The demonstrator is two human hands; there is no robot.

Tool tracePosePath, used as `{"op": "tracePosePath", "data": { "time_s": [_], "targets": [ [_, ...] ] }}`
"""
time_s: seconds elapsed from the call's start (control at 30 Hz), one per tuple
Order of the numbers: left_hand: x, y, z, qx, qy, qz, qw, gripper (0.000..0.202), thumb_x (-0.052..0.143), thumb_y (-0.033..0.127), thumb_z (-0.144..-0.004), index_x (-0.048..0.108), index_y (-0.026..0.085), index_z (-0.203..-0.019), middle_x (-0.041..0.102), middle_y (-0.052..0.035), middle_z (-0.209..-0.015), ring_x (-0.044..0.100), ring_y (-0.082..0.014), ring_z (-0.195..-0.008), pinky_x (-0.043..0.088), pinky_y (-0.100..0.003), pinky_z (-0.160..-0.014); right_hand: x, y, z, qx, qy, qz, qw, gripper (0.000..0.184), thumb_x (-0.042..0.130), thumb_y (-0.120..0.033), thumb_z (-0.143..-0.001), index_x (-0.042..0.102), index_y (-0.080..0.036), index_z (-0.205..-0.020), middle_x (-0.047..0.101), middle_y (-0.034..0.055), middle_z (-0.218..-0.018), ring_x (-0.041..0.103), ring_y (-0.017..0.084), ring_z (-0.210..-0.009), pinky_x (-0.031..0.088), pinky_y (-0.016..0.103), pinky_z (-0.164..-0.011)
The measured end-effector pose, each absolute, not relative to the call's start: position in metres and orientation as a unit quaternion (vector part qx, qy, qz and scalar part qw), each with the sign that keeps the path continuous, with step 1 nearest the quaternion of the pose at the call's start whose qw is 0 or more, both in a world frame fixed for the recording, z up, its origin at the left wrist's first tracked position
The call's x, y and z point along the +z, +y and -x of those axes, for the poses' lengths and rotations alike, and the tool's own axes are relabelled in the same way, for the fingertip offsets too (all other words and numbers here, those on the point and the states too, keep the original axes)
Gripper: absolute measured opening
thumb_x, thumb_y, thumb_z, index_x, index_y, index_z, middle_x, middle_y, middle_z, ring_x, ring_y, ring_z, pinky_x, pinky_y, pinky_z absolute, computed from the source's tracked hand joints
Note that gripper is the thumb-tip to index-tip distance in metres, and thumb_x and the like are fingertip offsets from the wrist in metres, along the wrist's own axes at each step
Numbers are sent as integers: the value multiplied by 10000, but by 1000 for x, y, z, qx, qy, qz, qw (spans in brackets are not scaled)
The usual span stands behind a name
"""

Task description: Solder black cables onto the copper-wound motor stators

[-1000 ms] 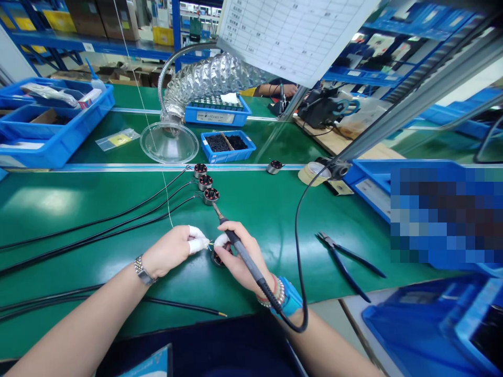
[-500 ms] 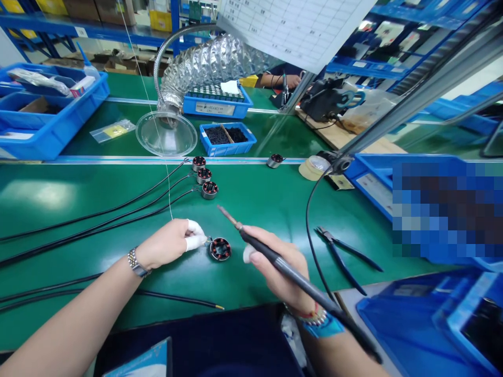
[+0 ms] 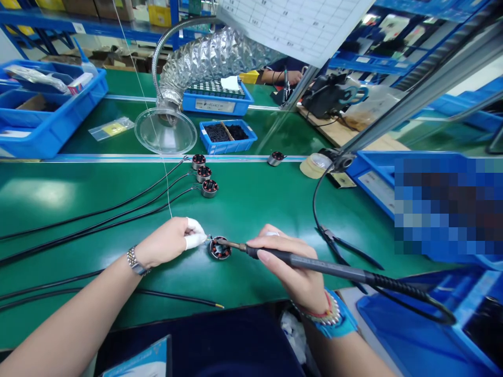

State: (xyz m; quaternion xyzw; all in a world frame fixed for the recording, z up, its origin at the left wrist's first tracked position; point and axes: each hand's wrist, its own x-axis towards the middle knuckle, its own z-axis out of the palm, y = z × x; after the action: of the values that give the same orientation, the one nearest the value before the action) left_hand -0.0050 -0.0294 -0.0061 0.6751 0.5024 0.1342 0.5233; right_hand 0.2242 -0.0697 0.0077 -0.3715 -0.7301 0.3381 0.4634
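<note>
My left hand, with white finger cots on thumb and forefinger, is closed in a pinch. A thin strand of solder wire comes down from above into it. Just right of those fingertips a small motor stator lies on the green bench, a ring with reddish copper windings and a short lead. In my right hand is a soldering iron, gripped like a pen. Its tip reaches over the stator's upper rim, close to my left fingertips; whether it touches the lead I cannot tell.
Several stators, three with black cables, stand farther back. Cutting pliers lie at right under the iron's cord. A clear fume hood, a small blue bin and a tape roll are behind. Another person's hand is across the bench.
My right hand has swung the soldering iron down and left, bringing its tip from above the bench onto the stator's rim area. My left hand has hardly moved.
</note>
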Motion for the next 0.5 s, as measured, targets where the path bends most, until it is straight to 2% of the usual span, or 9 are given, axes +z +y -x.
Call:
{"op": "tracePosePath", "data": {
  "time_s": [0.5],
  "targets": [
    [-4, -31, 1, 138, 503, -672, 526, 231, 504, 375, -723, 582, 158, -697, 471, 26, -590, 373, -107, -531, 280, -222, -518, 4, -67, -223, 350, -735, 362, 454, 172, 540, -120, -781, 664, -177, -885, 625, 46, -702, 496, 157, -625, 402, 306, -553]
  ]
}}
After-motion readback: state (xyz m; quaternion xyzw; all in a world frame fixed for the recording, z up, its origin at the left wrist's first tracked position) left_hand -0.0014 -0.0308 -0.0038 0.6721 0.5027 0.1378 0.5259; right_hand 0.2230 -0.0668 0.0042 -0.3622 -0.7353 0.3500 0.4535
